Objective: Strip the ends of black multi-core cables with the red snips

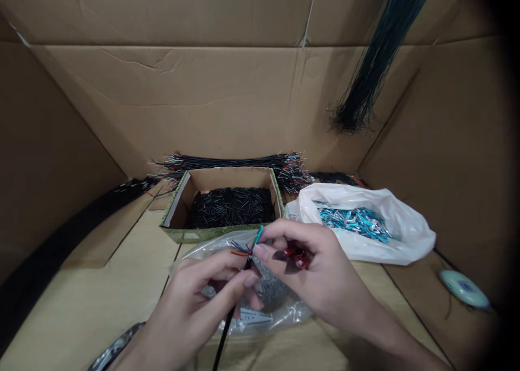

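My left hand (203,295) is closed around a black cable (226,327) whose end fans into thin coloured wires (240,248). My right hand (312,268) pinches a small teal sleeve (257,236) at the tips of those wires, thumb and forefinger pressed together. Red pieces (296,257) sit tucked in the right palm. Both hands hover over a clear plastic bag (268,300) with small grey parts.
A green-edged cardboard box (182,233) holds several short black tubes (233,206). A white bag (406,235) of teal pieces (353,219) lies to the right. Bundles of black cables (231,161) lie behind the box, another bundle (377,51) hangs above. Cardboard walls surround the bench.
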A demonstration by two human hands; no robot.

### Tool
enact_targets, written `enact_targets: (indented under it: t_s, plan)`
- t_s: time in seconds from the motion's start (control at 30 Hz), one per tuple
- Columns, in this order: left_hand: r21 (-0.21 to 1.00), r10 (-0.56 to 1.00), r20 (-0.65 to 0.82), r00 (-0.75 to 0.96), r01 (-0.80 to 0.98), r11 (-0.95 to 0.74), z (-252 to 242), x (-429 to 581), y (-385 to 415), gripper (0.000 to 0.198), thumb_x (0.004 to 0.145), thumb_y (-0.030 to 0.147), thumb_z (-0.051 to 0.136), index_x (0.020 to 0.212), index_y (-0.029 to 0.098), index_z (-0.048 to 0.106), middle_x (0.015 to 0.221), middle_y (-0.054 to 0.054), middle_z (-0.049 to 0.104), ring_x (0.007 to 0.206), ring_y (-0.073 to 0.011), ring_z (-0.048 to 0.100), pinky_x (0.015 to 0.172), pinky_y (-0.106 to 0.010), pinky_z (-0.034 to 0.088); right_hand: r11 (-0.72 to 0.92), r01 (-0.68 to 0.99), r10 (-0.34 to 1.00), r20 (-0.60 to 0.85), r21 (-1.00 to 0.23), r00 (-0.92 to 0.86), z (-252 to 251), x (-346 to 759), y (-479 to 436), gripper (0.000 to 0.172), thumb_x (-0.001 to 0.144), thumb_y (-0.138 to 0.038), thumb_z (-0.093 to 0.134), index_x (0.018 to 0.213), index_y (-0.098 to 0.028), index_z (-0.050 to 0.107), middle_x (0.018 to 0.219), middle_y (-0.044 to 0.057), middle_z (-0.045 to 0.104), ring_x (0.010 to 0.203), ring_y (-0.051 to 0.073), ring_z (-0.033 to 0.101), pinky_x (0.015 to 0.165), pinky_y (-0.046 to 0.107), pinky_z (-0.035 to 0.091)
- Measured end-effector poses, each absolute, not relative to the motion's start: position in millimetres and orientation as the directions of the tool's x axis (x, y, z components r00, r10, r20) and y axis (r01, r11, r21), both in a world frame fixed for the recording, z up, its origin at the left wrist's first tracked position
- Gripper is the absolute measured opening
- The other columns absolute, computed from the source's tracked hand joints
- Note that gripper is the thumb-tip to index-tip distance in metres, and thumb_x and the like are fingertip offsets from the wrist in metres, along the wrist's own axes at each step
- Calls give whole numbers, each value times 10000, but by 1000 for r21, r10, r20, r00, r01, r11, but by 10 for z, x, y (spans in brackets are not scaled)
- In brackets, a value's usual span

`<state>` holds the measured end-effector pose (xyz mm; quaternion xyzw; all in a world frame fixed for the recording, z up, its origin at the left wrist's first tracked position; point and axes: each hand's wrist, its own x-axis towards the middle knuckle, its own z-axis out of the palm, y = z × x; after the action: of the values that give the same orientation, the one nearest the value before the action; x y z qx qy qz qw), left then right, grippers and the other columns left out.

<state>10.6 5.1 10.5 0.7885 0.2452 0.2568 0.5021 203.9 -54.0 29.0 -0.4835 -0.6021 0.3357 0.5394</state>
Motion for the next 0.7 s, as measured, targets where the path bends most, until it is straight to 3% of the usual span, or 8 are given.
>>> enact_targets:
  t_s: [0.27,0.53,0.7]
  plan:
    - [881,676,210,707,164,-444,104,135,56,113,958,250,662,864,237,722,729,48,782,562,-81,667,498,-94,525,220,46,975,221,-974,20,265,2002,-560,204,768,-21,691,827,-211,647,601,-95,583,544,58,487,494,138,363]
    - [870,675,235,700,159,-467,133,138,57,143,939,239,690,800,219,716,712,37,779,570,-82,684,511,-88,526,172,1,984,172,-985,35,251,1997,-552,181,745,-66,756,830,-211,688,626,-96,554,557,48,446,504,127,361]
    - [964,605,112,788,61,-258,147,93,65,221,1012,321,593,892,209,742,765,-12,804,585,-110,693,566,-152,572,169,-102,985,172,-980,-17,217,1966,-501,86,825,-112,697,843,-191,668,646,-68,594,562,65,496,503,164,370]
